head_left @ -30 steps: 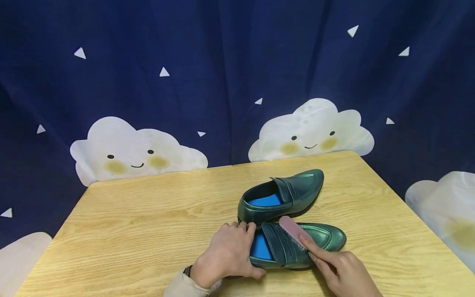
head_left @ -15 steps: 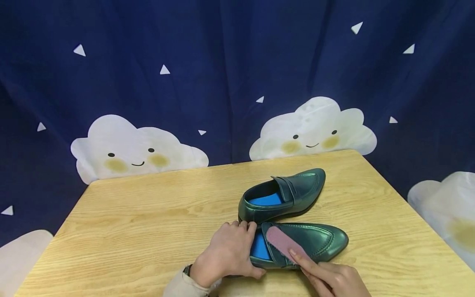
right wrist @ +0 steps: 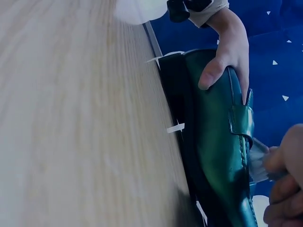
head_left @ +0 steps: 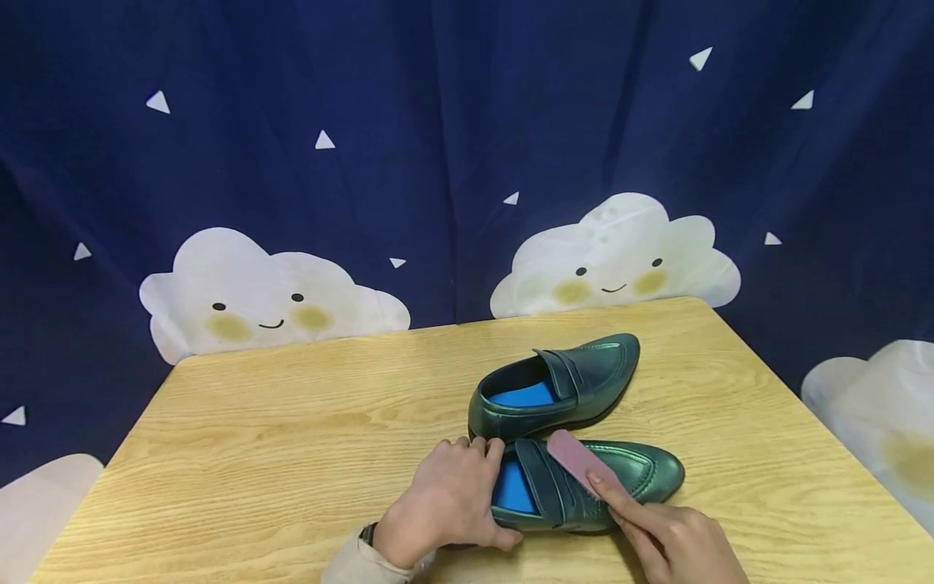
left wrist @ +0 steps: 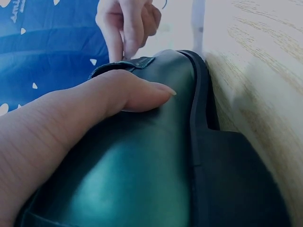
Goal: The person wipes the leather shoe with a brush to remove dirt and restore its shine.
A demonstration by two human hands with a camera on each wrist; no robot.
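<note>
Nearest the person lies a dark green penny loafer with a blue insole, its toe to the right. The left hand grips it around the heel, thumb on the near side; the left wrist view shows the thumb pressed along the leather. In the right hand is a pink-backed shoe brush, held slantwise with the forefinger along its back. Its pale bristles meet the loafer's upper just ahead of the strap in the right wrist view. The left palm hides the heel in the head view.
The matching green loafer stands just behind, angled toe to the back right. Both are on a light wood table. A navy curtain with clouds and triangles hangs behind the table's far edge.
The brush slid left toward the strap by half a second ago, then came back right toward the toe. The left hand and both loafers have stayed nearly still.
</note>
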